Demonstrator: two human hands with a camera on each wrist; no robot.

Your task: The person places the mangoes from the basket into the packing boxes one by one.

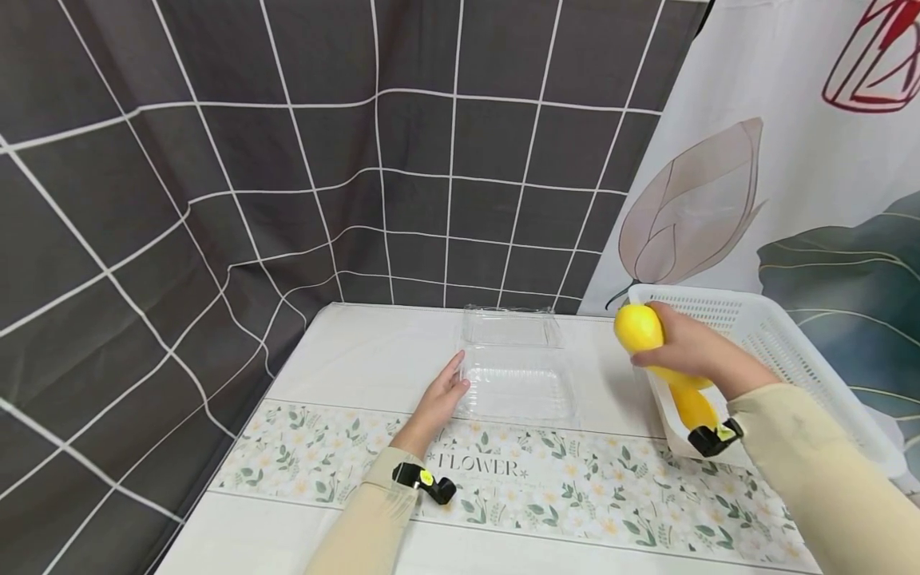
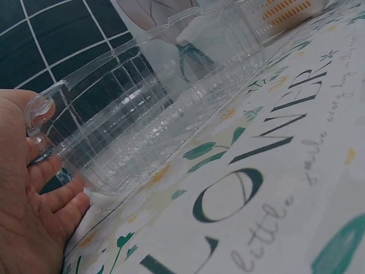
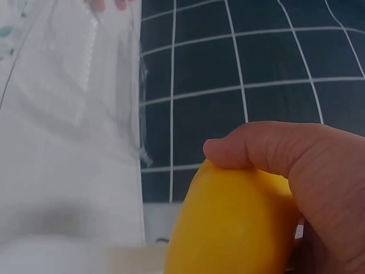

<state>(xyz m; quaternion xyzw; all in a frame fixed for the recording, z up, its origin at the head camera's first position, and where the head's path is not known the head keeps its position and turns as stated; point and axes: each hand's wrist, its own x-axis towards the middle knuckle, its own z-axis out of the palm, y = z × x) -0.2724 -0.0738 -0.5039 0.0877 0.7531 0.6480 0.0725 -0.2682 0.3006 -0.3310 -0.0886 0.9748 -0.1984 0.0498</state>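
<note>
One clear container (image 1: 519, 391) is pinched by the left hand (image 1: 437, 399). The right hand (image 1: 688, 347) grips a yellow object (image 1: 638, 327), whose smoothness may cause slipping.

Partly hidden yellow thing (image 1: 638, 328)
From here, right hand (image 1: 683, 347) hides part; above the basket (image 1: 798, 355), red drawing (image 1: 898, 25) cut off.

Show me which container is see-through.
The box by the left hand: it's clear plastic, while the basket by the right hand is white.
</note>
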